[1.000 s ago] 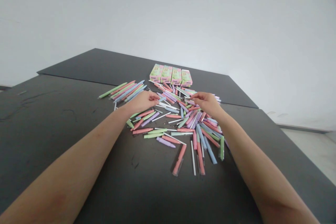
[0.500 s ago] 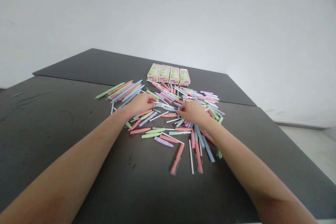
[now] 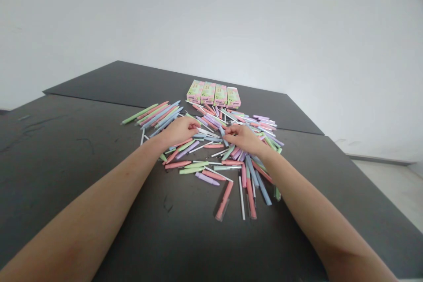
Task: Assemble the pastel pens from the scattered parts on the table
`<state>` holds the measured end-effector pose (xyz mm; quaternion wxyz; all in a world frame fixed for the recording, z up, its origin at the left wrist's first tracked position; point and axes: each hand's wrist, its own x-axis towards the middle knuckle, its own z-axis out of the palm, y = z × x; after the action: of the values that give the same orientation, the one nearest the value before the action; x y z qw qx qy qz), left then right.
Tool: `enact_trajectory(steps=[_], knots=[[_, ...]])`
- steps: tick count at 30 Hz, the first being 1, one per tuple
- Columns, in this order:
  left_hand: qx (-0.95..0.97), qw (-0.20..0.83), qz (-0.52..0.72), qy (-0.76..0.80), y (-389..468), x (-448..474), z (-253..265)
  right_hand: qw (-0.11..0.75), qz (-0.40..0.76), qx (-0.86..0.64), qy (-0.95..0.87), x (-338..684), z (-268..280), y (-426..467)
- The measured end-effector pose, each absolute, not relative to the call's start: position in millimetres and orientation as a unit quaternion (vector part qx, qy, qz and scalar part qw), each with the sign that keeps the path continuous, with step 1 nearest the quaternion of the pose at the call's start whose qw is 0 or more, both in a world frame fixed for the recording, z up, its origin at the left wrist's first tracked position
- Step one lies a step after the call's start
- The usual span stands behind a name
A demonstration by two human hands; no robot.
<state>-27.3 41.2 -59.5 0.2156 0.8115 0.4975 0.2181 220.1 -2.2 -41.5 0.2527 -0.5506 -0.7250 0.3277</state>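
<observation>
My left hand [image 3: 180, 130] is closed in a pinch above the middle of the pile, on what looks like a thin white pen refill [image 3: 208, 132] pointing to the right. Facing it, my right hand [image 3: 243, 137] has thumb and forefinger together at a pale blue pen barrel [image 3: 223, 135], which stands steeply tilted. Around both hands lie loose pen parts: coral barrels [image 3: 214, 146], green ones [image 3: 194, 167], purple ones [image 3: 207, 179] and white refills [image 3: 241, 198]. The fingertips of both hands are small and partly hidden.
Beyond the pile, several pink-and-green boxes [image 3: 208, 92] stand in a row on the black table [image 3: 158, 238]. A bundle of assembled-looking pens [image 3: 155, 114] lies at the left, beside my left hand. A seam crosses the tabletop, and a white wall [image 3: 211, 22] rises behind.
The blue barrel by my right hand has turned from lying nearly flat to steeply tilted. My right fingers have lifted slightly. My left hand has barely moved, its white refill showing more clearly.
</observation>
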Motion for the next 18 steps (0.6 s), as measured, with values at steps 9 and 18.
enact_trajectory(steps=[9, 18], knots=[[0.805, 0.331, 0.287, 0.399, 26.0, -12.6, -44.9, 0.307, 0.555, -0.476, -0.609, 219.5, -26.8, -14.5], [0.803, 0.328, 0.262, 0.422, 14.0, -3.8, -33.8, 0.253, 0.348, -0.552, -0.714, 238.3, -41.6, -1.8]])
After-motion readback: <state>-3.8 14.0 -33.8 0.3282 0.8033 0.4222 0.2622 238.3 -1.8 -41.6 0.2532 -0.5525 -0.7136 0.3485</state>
